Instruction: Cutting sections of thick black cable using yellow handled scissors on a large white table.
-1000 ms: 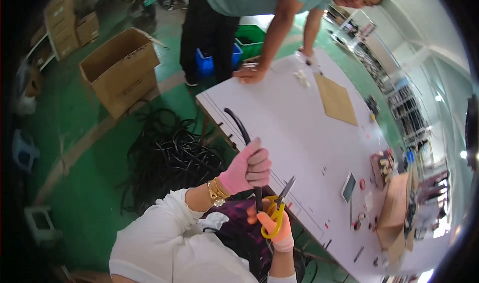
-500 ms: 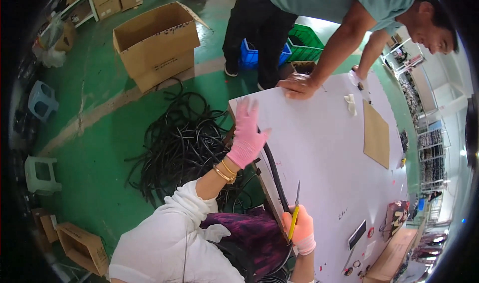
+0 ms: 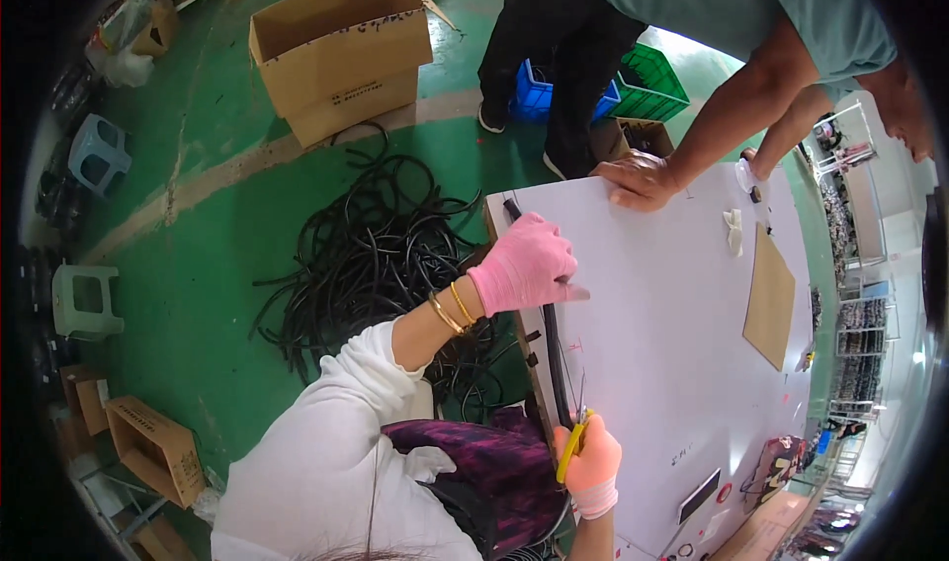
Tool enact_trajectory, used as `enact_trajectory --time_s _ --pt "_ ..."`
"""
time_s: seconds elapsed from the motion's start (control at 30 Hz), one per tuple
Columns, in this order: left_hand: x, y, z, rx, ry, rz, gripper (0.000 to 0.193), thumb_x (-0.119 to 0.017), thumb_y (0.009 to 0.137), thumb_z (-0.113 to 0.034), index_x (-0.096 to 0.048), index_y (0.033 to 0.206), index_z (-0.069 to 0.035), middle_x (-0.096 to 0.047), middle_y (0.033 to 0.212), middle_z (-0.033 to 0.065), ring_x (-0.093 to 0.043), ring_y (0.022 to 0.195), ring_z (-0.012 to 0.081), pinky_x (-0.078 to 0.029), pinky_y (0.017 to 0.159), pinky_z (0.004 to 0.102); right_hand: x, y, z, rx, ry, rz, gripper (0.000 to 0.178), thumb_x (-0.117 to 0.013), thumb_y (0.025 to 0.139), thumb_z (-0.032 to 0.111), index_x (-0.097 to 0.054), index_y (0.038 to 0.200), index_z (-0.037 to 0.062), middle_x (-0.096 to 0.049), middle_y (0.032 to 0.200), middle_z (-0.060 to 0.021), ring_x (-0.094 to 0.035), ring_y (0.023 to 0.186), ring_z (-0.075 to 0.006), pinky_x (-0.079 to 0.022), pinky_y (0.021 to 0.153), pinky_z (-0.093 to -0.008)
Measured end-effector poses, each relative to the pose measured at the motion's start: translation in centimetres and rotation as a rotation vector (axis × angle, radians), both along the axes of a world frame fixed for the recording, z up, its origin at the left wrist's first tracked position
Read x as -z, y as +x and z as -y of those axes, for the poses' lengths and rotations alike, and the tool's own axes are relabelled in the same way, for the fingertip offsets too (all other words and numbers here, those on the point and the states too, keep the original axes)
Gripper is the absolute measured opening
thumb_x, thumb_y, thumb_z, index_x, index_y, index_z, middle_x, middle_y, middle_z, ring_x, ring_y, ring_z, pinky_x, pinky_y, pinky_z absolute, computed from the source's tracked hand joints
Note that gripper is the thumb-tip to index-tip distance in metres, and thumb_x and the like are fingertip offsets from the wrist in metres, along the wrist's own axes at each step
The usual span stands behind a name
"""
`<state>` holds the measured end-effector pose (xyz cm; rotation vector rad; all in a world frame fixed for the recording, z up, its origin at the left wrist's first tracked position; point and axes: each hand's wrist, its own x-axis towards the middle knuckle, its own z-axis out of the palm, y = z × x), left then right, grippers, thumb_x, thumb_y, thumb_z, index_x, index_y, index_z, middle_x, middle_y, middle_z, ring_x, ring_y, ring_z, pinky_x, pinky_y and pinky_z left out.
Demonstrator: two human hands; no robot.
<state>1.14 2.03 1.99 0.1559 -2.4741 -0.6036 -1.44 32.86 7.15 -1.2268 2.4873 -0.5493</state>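
Observation:
A black rubber tube [image 3: 554, 363] lies along the near left edge of the white table [image 3: 643, 314]. My left hand [image 3: 529, 264], in a pink glove, is curled round the tube just short of its far tip, which pokes out beyond the fingers. Lower down, my right hand [image 3: 593, 457], in a paler pink glove, grips yellow-handled scissors [image 3: 570, 450]. Their thin blades stand apart and point away from me, beside the tube. The tube's near end passes close to the right hand and runs off below the table edge.
A tangled heap of black tubes [image 3: 381, 255] lies on the green floor at left, near a large cardboard box [image 3: 346, 72]. Across the table another person leans a hand [image 3: 641, 180] on the far edge. A brown board [image 3: 769, 304] and a phone [image 3: 699, 495] rest on the tabletop.
My left hand, spread open before, has closed on the tube near its far end. The scissors' blades have parted. The whole view has shifted slightly.

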Motion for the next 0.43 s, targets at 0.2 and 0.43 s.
enact_trajectory --time_s 0.2,0.43 --pt "0.3 -0.1 1.6 0.006 0.035 -0.022 0.039 -0.072 0.077 -0.043 -0.060 0.054 -0.014 -0.057 0.063 0.0029 -0.059 0.075 0.0242 -0.042 0.081 0.0380 -0.1 -0.5 0.4 0.025 0.057 0.055 0.023 -0.074 0.083 0.009 -0.058 0.096 0.0002 -0.061 0.062 -0.0107 -0.062 0.053 -0.0205 -0.048 0.054 -0.0303" --pt "1.1 0.3 2.3 0.006 0.054 -0.067 0.033 -0.071 0.074 -0.035 -0.057 0.052 -0.014 -0.055 0.060 0.0028 -0.058 0.073 0.0241 -0.042 0.079 0.0376 -0.2 -0.7 1.0 0.033 0.091 0.077 0.020 -0.072 0.086 0.010 -0.059 0.098 0.0011 -0.064 0.063 -0.0089 -0.066 0.055 -0.0199 -0.050 0.055 -0.0289"
